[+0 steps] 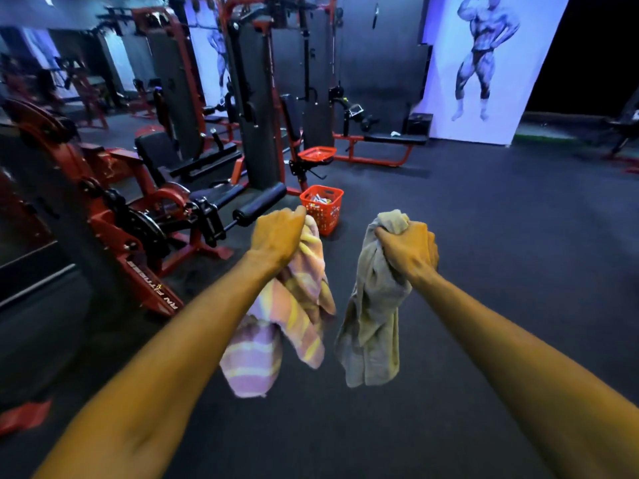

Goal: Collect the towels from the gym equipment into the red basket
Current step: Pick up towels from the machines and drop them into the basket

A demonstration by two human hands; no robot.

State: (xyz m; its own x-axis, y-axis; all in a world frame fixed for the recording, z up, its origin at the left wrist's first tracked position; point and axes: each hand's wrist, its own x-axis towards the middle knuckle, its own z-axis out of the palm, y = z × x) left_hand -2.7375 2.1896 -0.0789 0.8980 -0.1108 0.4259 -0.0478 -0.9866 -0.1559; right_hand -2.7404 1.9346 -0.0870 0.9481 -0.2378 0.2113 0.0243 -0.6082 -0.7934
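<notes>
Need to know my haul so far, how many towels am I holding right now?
2: a striped towel in the left hand, a grey towel in the right hand. More may be in the red basket.

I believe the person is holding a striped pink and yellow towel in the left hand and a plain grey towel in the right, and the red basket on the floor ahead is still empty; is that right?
Not quite: the red basket is not empty. The head view shows something pale already lying inside it. The rest stands: the left hand holds the striped pink and yellow towel, and the right hand holds the plain grey towel.
</notes>
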